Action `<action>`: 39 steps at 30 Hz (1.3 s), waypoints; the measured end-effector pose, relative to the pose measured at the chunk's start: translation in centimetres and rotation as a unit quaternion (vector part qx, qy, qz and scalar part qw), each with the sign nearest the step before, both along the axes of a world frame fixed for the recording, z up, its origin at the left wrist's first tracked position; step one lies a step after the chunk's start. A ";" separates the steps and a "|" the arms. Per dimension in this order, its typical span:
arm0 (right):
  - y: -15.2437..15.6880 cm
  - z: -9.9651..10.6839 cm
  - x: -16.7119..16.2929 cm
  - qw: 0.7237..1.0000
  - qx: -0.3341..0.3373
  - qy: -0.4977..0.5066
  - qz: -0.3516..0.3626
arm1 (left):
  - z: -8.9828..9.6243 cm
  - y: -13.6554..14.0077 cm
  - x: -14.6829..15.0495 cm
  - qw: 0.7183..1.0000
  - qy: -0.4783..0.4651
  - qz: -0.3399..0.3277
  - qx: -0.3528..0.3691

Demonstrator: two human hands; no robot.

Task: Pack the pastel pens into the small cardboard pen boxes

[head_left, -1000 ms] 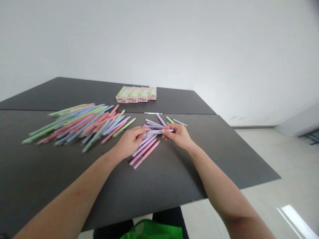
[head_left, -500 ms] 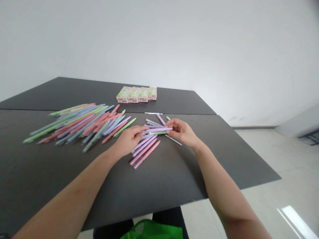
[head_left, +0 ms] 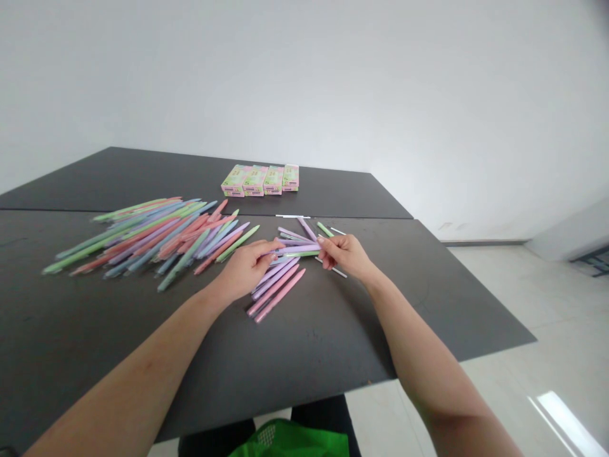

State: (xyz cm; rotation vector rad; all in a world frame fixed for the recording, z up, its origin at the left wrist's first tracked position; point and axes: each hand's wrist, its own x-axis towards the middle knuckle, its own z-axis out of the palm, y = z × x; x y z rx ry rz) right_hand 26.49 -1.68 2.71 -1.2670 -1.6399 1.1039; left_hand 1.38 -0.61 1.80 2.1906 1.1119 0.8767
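Observation:
My left hand (head_left: 250, 264) is closed, thumb and fingers pinching the left end of a purple pen (head_left: 299, 249). At that pen's right tip the fingers of my right hand (head_left: 346, 256) are pinched together, bent round it. Below the held pen lie a green pen (head_left: 309, 254) and several purple pens (head_left: 277, 279). Two pink pens (head_left: 280, 295) lie side by side nearer to me. Just beyond my right hand are another green pen (head_left: 324, 229) and thin white sticks (head_left: 339, 231).
A big pile of pastel pens (head_left: 157, 238) in clear wrap spreads over the left of the dark table (head_left: 304, 355). Several pink-and-green boxes (head_left: 254, 179) stand in a row farther back. A green cloth or bag (head_left: 295, 441) is at my lap, below the table edge.
My right hand has shifted slightly right and down, its fingers curling tighter at the pen's tip. The green pen and a white stick behind it show more. My left hand stays put.

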 end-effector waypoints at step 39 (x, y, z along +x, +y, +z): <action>0.5 -0.4 0.7 0.996 0.083 -0.038 0.002 | -0.6 0.4 -0.3 1.000 0.006 0.020 -0.019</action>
